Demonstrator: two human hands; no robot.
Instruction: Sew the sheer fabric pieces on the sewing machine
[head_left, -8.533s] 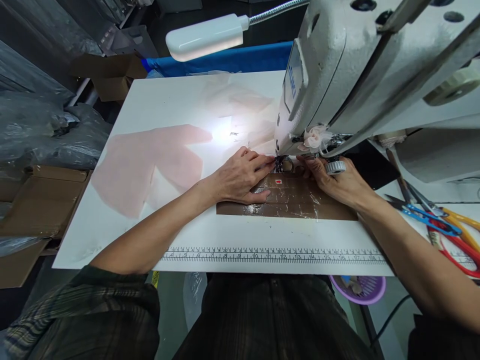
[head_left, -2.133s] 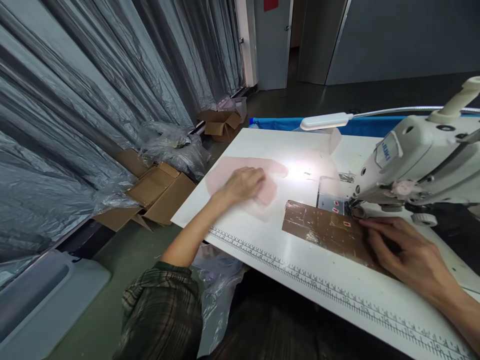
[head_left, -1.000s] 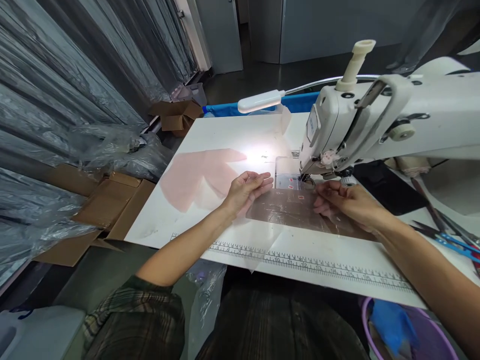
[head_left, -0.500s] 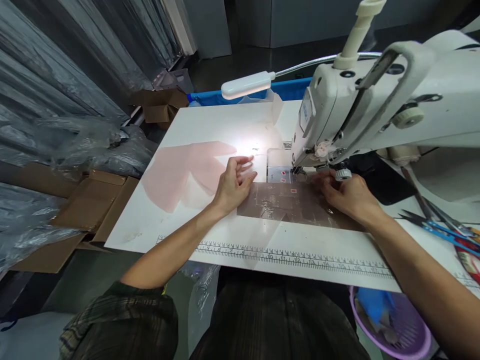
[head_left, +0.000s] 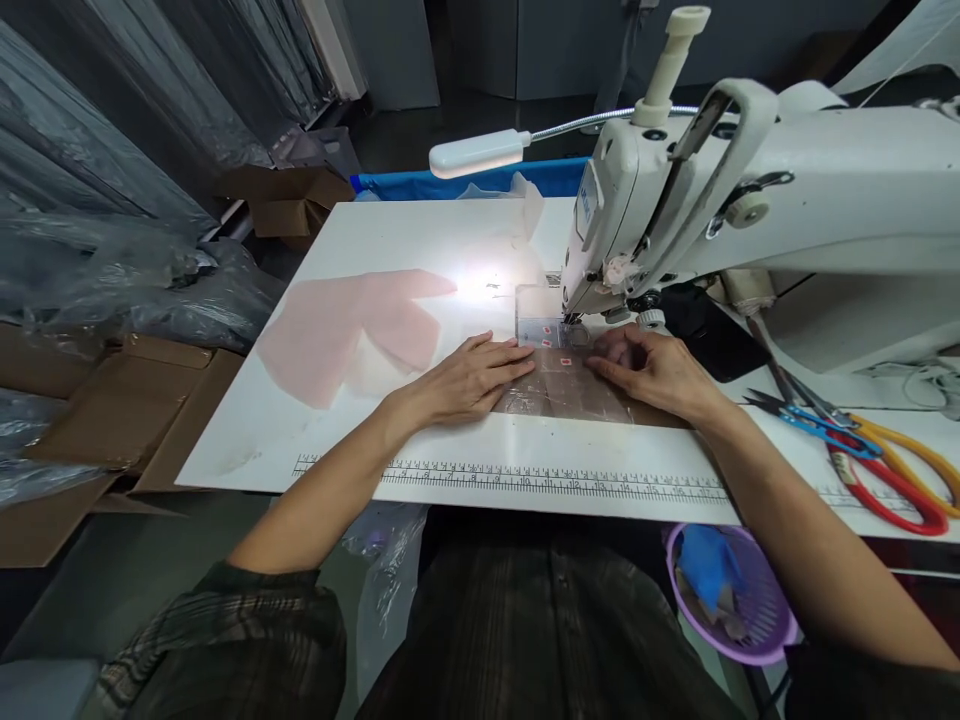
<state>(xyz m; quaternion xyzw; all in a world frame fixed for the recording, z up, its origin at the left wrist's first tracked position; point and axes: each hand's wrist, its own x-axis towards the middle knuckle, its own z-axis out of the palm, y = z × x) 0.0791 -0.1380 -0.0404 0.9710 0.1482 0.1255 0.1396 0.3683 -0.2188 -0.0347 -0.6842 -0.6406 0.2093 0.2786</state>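
A brown see-through sheet [head_left: 574, 398] with a small red mark lies on the white table in front of the sewing machine [head_left: 622, 215]. My left hand [head_left: 480, 378] rests flat over the sheet's left end, fingers stretched to the right. At the sheet's right part, close to the machine's needle area [head_left: 574, 320], my right hand [head_left: 656, 372] has its thumb and bent fingers closed at the sheet's upper edge; some of its fingertips are hidden. Sheer pink cloth pieces [head_left: 322, 320] lie left of my left hand.
A printed ruler strip [head_left: 517, 482] runs along the table's front edge. Blue-handled snips [head_left: 821, 425] and red-handled scissors [head_left: 892, 490] lie at the right. A lit lamp [head_left: 480, 153] hangs over the table [head_left: 420, 235]. Below stands a purple basket [head_left: 776, 630]; cardboard boxes [head_left: 127, 400] are at left.
My left hand has gone from raised with curled fingers to lying flat on the sheet. My right hand stays at the sheet near the needle, its fingers showing more. The view has shifted right.
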